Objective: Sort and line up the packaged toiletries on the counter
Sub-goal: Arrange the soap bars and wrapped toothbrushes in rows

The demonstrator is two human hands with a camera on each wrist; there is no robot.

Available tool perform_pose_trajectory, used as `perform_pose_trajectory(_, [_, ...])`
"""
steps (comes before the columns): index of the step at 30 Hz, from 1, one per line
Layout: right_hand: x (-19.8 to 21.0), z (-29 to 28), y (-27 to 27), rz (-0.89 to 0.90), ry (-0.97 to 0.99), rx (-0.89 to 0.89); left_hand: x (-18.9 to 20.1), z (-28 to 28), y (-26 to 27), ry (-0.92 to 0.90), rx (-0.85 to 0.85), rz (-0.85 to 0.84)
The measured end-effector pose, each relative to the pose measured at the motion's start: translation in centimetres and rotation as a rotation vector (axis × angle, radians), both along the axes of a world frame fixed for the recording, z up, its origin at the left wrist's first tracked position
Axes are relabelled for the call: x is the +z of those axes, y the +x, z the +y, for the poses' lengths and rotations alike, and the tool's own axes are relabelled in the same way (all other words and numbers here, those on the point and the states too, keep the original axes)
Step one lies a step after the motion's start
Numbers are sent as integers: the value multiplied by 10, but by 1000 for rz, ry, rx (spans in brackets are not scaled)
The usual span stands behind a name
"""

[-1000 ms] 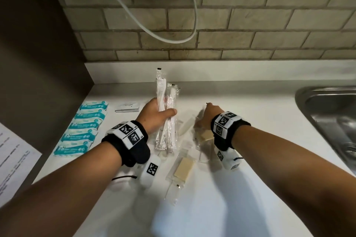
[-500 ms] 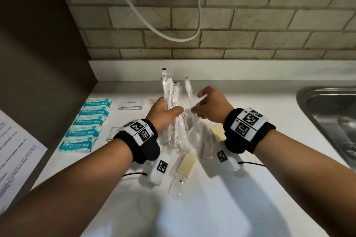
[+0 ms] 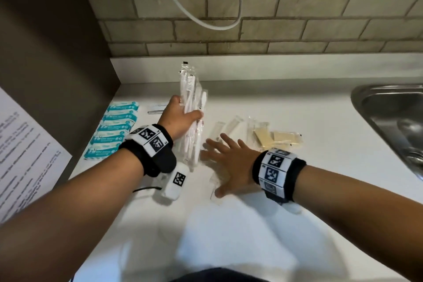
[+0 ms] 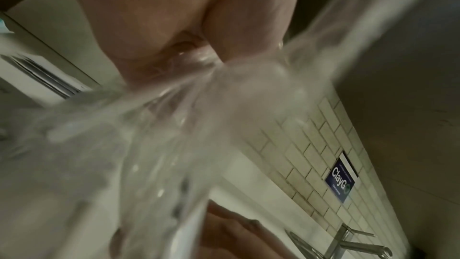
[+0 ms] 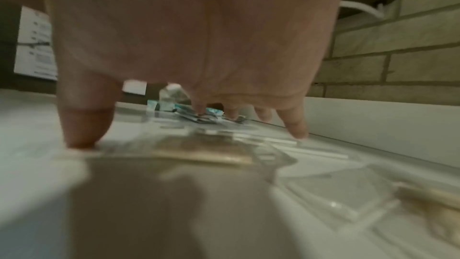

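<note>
From the head view, the left hand (image 3: 180,119) grips a bundle of wrapped toothbrushes (image 3: 191,107) above the white counter (image 3: 297,107), long axis running away from the person, brush heads toward the tiled wall. The right hand (image 3: 229,158) lies flat, fingers spread, on a clear packet (image 3: 214,186). Tan packets (image 3: 274,138) sit just right of it; teal sachets (image 3: 114,128) form a column at left.

The left wrist view shows blurred clear wrapping (image 4: 224,115) clamped under the thumb.

The right wrist view shows straight fingertips (image 5: 297,127) touching the counter over a tan packet (image 5: 204,151).
</note>
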State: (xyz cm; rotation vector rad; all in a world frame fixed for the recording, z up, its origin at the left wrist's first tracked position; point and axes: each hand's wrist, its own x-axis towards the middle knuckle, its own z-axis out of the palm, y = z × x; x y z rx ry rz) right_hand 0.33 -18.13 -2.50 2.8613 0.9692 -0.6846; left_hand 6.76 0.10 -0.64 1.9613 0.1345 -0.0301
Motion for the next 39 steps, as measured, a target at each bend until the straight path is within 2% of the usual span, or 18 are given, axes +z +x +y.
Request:
perform_pose_trajectory(4, [-18, 9, 12, 4, -34, -24, -3, 4, -3, 22, -43, 20])
perform_pose_trajectory(9, [-22, 1, 41, 49, -132, -153, -8, 3, -3, 21, -46, 55])
perform_pose_trajectory(14, [-22, -35, 55, 27, -111, -227, -15, -6, 5, 25, -68, 94])
perform_pose_trajectory(21, [-17, -90, 55, 72, -103, -334, -19, -49, 17, 20, -115, 148])
perform_pose_trajectory(26, [-5, -96, 57, 15, -148, -352, -19, -70, 23, 26, -101, 144])
perform_pose_trajectory(28, [9, -87, 58, -15, -41, -386, -19, -73, 22, 19, -89, 150])
perform_pose_trajectory(30, [24, -76, 60, 17, 223, -504, -21, -75, 20, -3, -83, 167])
perform_pose_trajectory(32, [31, -64, 64, 140, 502, -644, -23, -76, 19, -44, -62, 187])
perform_pose_trajectory(33, [31, -59, 64, 221, 575, -693, -29, -75, 22, -56, -44, 193])
perform_pose_trajectory(36, [19, -47, 64, 350, 608, -768, -34, -73, 23, -34, -25, 202])
perform_pose_trajectory(39, [2, -41, 65, 353, 622, -829, -40, -71, 19, 51, -51, 236])
